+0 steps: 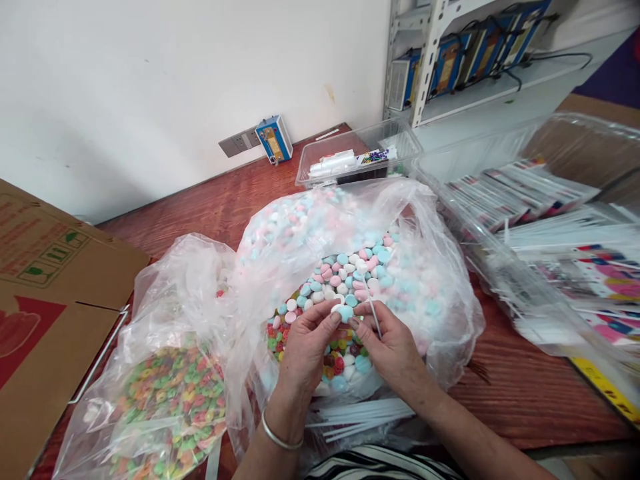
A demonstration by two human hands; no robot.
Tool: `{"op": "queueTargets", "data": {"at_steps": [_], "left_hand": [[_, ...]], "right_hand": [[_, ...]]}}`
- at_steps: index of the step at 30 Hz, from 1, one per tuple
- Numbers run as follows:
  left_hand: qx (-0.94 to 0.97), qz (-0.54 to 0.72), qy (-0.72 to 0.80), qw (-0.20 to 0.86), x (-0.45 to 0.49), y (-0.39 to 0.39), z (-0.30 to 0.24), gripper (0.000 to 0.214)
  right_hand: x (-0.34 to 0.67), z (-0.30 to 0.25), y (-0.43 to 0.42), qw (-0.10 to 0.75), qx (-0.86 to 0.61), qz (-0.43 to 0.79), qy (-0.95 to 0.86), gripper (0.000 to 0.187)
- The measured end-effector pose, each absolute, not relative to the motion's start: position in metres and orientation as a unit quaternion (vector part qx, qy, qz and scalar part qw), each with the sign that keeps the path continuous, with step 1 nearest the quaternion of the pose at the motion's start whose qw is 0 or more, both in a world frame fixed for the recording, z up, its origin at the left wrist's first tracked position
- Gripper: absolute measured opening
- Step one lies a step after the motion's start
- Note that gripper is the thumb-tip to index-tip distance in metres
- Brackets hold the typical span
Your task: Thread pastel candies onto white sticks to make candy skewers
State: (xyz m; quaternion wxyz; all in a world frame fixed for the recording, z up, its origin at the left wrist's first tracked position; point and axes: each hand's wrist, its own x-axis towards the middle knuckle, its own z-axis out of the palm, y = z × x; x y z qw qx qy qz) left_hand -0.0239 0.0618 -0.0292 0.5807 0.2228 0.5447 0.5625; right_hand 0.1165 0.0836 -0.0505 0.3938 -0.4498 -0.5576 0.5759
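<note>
Blue-white candy (345, 313) between left hand (306, 341) and right hand (391, 345), both pinching it; right apparently grips white stick (371, 308) too.

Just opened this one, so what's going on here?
A person's left hand and right hand pinch a pale blue rounded piece between their fingertips. A thin white stick slants across the right hand's fingers. Both hands are over a large translucent plastic bag, open to show small pink, white and blue rounded pieces. More long white sticks lie below the hands. Whether the stick touches the held piece isn't clear.
</note>
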Motion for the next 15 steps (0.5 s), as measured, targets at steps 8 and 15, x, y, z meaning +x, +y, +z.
{"op": "queueTargets", "data": {"at_steps": [8, 15], "left_hand": [[0.158, 0.575, 0.535, 0.598, -0.013, 0.060, -0.025, 0.040], [0.239, 0.568, 0.543, 0.570, -0.009, 0.048, -0.033, 0.040]], "right_hand": [[0.122, -0.051, 0.079, 0.375, -0.472, 0.419, -0.679, 0.019], [0.119, -0.053, 0.077, 0.352, -0.491, 0.421, -0.676, 0.019]]}}
